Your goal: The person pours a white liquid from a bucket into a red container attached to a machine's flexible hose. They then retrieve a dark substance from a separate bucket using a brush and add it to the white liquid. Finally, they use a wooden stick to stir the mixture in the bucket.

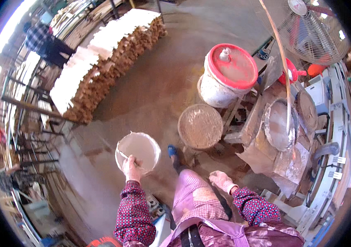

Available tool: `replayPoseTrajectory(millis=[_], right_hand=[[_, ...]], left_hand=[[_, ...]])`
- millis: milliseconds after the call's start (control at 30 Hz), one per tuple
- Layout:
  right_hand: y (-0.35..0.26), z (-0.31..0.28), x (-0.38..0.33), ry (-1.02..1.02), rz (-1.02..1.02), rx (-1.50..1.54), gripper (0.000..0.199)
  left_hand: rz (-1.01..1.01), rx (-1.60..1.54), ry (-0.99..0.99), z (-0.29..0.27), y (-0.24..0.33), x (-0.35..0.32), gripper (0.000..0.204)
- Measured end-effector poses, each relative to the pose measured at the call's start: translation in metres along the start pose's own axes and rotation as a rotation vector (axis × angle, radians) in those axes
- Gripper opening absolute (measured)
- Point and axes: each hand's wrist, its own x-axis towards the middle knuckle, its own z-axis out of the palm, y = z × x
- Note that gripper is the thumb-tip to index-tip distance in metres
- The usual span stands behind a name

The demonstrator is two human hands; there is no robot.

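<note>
From my end, the bucket (pixel 146 145) sits just ahead of the left hand (pixel 131 168), left of the body's midline, its round mouth facing up at me. The mouth gives no long direction; the only axis I can read runs from rim to base, away from the camera. Whether the base meets the floor (pixel 150 99), I can't tell.

The left hand, gloved, is clearly the nearer: its fingers are folded at the near rim, grasping the bucket there, apparently by a handle. A thin pale strip (pixel 122 154) runs from them to the left rim; I can't say if it is that handle or a tool. The right hand (pixel 221 181), also gloved, hangs loosely curled with nothing in it that I can see. From there the bucket lies well to the left and farther ahead, with the leg (pixel 187 187) in between.

Farther out I have a round brown-topped stand (pixel 200 126) ahead of the right hand, a red-lidded pail (pixel 225 88) behind it, and a tub (pixel 275 131) with a long stick (pixel 287 82) to the right. A wood stack (pixel 113 61) lies beyond, ahead and left.
</note>
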Motion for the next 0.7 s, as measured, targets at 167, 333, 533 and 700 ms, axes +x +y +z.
replayPoseTrajectory(millis=[167,333,533,700], right_hand=[[-0.053,0.024,0.097,-0.108,-0.095,0.041,0.025],[-0.161,0.039,0.135,0.097,-0.035,0.413,0.032],[-0.293,-0.064,0.124,0.462,-0.376,0.729,0.025],[-0.357,-0.192,0.167,1.002,-0.481,0.377,0.045]], left_hand=[[0.112,0.254,-0.173,-0.009,0.004,0.109,0.014],[-0.215,-0.169,-0.248,0.012,0.033,0.209,0.020],[-0.114,-0.022,-0.483,0.075,0.083,0.321,0.016],[0.549,0.441,-0.648,0.142,0.134,0.381,0.017]])
